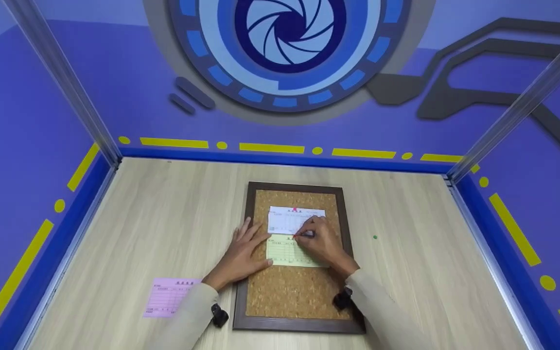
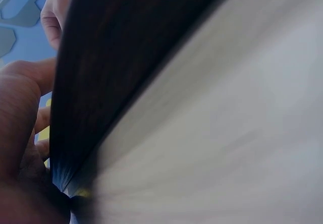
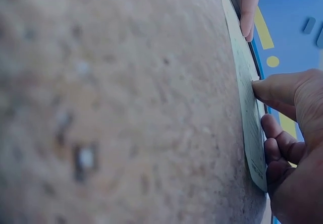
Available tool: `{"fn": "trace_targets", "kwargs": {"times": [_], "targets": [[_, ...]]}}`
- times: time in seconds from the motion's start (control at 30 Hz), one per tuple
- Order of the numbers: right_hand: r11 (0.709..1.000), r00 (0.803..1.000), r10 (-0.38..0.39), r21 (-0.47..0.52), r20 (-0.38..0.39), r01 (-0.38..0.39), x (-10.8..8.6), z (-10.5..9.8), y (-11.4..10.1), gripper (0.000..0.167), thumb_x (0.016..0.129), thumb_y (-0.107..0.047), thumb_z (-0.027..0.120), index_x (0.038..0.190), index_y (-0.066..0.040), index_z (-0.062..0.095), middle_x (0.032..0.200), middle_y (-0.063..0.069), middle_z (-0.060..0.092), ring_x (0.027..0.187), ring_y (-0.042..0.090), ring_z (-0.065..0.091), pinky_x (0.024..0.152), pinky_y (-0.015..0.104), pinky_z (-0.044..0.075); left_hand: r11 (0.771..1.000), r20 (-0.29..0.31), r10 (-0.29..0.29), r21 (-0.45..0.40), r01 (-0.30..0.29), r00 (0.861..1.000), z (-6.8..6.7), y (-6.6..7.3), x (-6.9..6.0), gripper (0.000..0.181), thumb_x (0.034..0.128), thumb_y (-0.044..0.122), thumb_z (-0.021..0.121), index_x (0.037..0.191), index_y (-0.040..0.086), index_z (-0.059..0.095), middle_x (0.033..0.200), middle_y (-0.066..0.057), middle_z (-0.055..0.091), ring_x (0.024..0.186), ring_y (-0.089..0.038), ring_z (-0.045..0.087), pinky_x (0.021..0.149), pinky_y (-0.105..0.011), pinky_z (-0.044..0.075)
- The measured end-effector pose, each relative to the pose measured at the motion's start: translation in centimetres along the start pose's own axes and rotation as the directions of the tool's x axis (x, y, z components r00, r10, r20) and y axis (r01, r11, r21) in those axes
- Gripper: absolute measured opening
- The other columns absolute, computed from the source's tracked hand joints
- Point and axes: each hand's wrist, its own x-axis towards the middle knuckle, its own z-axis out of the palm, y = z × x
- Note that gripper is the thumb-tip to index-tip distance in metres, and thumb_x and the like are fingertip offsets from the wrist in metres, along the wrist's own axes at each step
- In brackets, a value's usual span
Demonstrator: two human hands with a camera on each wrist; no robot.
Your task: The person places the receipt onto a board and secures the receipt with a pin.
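A brown-framed cork board (image 1: 297, 294) lies on the table. On it a white slip (image 1: 280, 222) has a red pin (image 1: 294, 209) at its top edge; a pale green slip (image 1: 279, 250) lies directly below. My right hand (image 1: 327, 245) pinches a small red pin (image 1: 294, 236) at the green slip's top edge; its tip is hidden. My left hand (image 1: 242, 256) rests spread across the board's left edge, fingertips by the slips' left sides. The left wrist view shows my left hand (image 2: 17, 118) beside the dark frame (image 2: 111, 47). The right wrist view shows my right hand (image 3: 303, 133) at the green slip (image 3: 250, 118).
A pink slip (image 1: 169, 295) lies on the wooden table (image 1: 421, 272) left of the board, partly behind my left sleeve. To the board's right is a small green object (image 1: 375, 237). Blue patterned walls (image 1: 129, 87) stand at the back and sides.
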Motion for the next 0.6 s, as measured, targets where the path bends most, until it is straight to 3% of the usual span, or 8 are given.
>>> {"fn": "trace_targets", "kwargs": {"times": [0.6], "targets": [[0.996,1.0,-0.015,-0.087,0.018,0.017,-0.24,-0.1,-0.22,0.004,0.09,-0.012,0.088,0.09,-0.015,0.086,0.103,-0.002,0.066,0.102,0.02,0.057,0.091,0.043,0.046,1.0,-0.001,-0.009,0.024,0.009,1.0,0.18,0.01,0.17,0.071,0.0942,0.041,0.084,0.155,0.009,0.063,0.175,-0.02,0.037,0.169,-0.048,0.007,0.131,-0.074,0.007]]}}
